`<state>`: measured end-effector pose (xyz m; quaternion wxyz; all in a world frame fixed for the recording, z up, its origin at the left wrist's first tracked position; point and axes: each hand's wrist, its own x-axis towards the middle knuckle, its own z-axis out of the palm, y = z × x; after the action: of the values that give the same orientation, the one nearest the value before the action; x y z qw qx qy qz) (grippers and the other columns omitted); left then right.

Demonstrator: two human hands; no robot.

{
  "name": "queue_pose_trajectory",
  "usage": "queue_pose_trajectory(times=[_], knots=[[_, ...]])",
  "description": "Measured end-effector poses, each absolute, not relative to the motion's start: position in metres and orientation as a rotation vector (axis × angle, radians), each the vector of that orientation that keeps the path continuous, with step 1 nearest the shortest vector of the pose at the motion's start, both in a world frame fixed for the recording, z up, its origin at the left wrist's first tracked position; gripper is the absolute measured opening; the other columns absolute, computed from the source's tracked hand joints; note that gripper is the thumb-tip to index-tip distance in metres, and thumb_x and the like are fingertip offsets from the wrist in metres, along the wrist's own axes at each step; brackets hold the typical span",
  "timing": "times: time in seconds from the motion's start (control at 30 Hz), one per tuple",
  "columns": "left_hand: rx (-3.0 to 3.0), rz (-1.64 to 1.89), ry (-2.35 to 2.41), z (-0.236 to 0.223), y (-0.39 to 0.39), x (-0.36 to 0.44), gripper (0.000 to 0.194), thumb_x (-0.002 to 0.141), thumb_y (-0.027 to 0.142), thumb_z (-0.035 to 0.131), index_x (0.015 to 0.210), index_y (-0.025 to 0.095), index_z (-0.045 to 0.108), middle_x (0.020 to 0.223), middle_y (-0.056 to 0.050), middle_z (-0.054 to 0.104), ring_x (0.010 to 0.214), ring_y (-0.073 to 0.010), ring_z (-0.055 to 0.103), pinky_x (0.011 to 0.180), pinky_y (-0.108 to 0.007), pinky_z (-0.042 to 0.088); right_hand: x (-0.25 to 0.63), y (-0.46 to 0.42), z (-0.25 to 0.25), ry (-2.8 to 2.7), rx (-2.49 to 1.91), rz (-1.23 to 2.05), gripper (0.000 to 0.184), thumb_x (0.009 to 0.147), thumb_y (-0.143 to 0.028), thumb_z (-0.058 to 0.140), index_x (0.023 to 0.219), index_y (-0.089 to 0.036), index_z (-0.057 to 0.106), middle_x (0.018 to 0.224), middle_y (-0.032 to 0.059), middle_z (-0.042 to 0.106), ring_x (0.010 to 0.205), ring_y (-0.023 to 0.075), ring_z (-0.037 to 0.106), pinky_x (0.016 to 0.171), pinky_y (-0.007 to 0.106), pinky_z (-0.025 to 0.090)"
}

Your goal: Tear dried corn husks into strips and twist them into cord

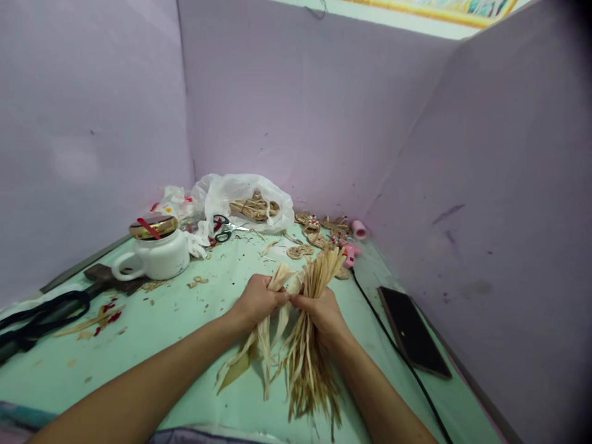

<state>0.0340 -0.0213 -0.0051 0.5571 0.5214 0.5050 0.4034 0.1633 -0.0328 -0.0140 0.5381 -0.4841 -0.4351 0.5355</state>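
Note:
My right hand (321, 311) is closed round a thick bundle of dried straw-coloured strips (314, 370), which look like corn husk or leaf fibre. The bundle fans out above and below the fist. Close beside it, my left hand (259, 301) grips a smaller bunch of pale dried strips (263, 354), whose ends hang down to the left. The thumbs of both hands nearly meet between the two bunches. Just beyond the hands lie flat braided pieces (300, 251) in the same straw colour.
A white mug (161, 256) with a gold lid stands at left, near a hammer (104, 277). Scissors (226, 228) lie before a plastic bag (250, 185) holding more strips. At right are a pink glue gun (350, 254), its black cord (386, 333) and a phone (414, 330). Walls enclose the table (152, 345).

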Motion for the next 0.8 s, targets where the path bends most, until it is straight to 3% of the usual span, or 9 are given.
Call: queue_pose_trajectory(times=[0.17,0.5,0.67,0.8], knots=[[1.168,0.947,1.099,-0.008,-0.022,0.037,0.017,0.052,0.018,0.057,0.046,0.015,0.042,0.038,0.007,0.036,0.038,-0.0041,0.030,0.040,-0.018,0.021,0.162,-0.032,-0.019,-1.070,-1.168,1.243,0.022,0.052,-0.009,0.060,0.073,-0.011,0.061,0.061,0.0001,0.062,0.055,0.0148,0.056,0.052,0.024,0.045],[0.882,0.828,0.902,-0.014,-0.016,0.034,0.021,0.055,0.022,0.064,0.050,0.014,0.046,0.034,0.005,0.039,0.032,-0.0050,0.033,0.037,-0.018,0.026,0.167,-0.031,-0.013,-0.882,-1.019,1.614,0.017,0.051,-0.011,0.062,0.067,-0.013,0.057,0.053,0.0014,0.062,0.048,0.0167,0.058,0.053,0.029,0.048],[0.779,0.815,0.882,-0.012,-0.008,0.028,0.013,0.068,0.019,0.058,0.059,0.010,0.054,0.034,0.002,0.041,0.031,-0.0056,0.035,0.037,-0.018,0.030,0.178,-0.028,-0.011,-0.817,-0.988,1.646,0.022,0.048,-0.012,0.070,0.064,-0.014,0.056,0.056,-0.0003,0.062,0.047,0.0108,0.055,0.049,0.022,0.045],[0.662,0.744,0.912,-0.005,-0.006,0.025,0.025,0.080,0.020,0.045,0.058,0.010,0.052,0.032,0.002,0.038,0.028,-0.0056,0.034,0.034,-0.017,0.031,0.183,-0.023,-0.011,-0.653,-0.937,1.734,0.019,0.051,-0.010,0.069,0.063,-0.015,0.055,0.061,0.0015,0.064,0.057,0.0141,0.061,0.058,0.025,0.050]])
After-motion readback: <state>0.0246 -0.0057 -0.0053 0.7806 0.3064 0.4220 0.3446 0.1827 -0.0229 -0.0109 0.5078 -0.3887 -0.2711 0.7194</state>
